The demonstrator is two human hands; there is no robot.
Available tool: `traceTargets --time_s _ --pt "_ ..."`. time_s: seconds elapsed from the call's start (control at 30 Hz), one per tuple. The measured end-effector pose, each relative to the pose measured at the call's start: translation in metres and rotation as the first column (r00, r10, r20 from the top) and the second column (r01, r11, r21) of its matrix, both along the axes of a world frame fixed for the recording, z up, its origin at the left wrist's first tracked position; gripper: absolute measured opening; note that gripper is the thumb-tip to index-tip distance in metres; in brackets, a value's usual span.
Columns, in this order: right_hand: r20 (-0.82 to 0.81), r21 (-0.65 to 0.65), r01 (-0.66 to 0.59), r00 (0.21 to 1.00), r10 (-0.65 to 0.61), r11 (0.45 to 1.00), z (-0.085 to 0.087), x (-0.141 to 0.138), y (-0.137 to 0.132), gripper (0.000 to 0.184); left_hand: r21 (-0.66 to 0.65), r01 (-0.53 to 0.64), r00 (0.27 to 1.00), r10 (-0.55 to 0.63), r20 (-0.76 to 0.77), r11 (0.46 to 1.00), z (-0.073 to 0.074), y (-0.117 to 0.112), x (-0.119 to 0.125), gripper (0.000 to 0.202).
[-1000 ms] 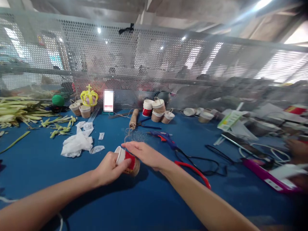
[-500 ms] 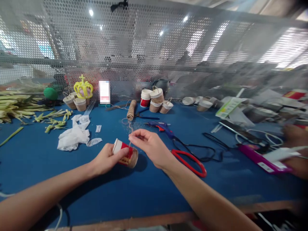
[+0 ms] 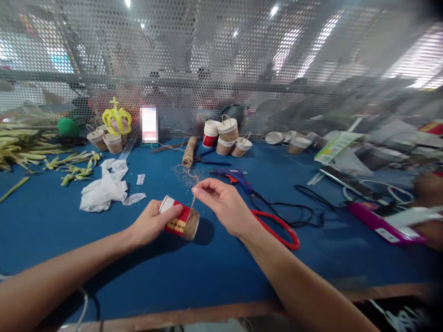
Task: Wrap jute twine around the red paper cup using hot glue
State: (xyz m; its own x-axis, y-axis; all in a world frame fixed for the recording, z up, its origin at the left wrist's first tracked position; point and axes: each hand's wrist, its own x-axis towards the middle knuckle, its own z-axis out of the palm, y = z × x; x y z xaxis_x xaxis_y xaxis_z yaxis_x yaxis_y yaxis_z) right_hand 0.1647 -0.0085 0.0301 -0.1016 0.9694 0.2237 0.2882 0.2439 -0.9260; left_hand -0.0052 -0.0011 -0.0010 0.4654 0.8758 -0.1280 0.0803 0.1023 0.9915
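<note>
My left hand [image 3: 154,221] is wrapped round a red and white paper cup [image 3: 177,225], tilted so its white rim points left. Brown twine [image 3: 193,201] is wound about the cup's base end and runs up from it. Between thumb and fingertips, my right hand [image 3: 218,198] pinches that twine just above the cup. From there the strand leads back to a twine roll [image 3: 188,152] lying on the table. A blue glue gun [image 3: 235,178] rests beyond my right hand, and a red loop handle [image 3: 280,230] lies beside the wrist.
Several twine-wrapped cups [image 3: 228,130] stand at the back, with pliers [image 3: 211,159] before them. Crumpled white lace [image 3: 104,191], a yellow crown [image 3: 116,117] and pale husks [image 3: 20,147] are on the left. On the right, a purple power strip [image 3: 384,223] lies near another person's hand [image 3: 429,230].
My right hand has moved slightly right and up, drawing the twine out from the cup. The cup has turned a little in my left hand, and the view has shifted slightly.
</note>
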Motion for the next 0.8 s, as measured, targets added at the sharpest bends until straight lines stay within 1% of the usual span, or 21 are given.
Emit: traceTargets --time_s 0.2,0.37,0.57,0.8 --pt "0.019 -0.014 0.002 1.000 -0.002 1.000 -0.0052 0.0009 0.0032 0.017 -0.030 0.005 0.998 -0.003 0.057 1.000 0.0021 -0.0014 -0.0007 0.035" --pt "0.049 -0.036 -0.005 0.999 0.006 0.999 -0.0062 0.0006 0.0030 0.018 -0.036 0.012 0.996 -0.009 0.092 0.999 0.0033 -0.0035 0.0000 0.033" --pt "0.069 -0.066 0.003 0.998 0.002 0.998 -0.0048 -0.0011 0.0013 0.017 0.000 -0.009 0.995 0.009 0.102 1.000 0.0043 -0.0065 -0.0011 0.033" --pt "0.084 -0.075 -0.012 0.996 0.019 0.997 -0.0070 -0.0018 0.0004 0.017 0.021 -0.015 0.993 0.012 0.114 1.000 0.0004 -0.0070 -0.0043 0.031"
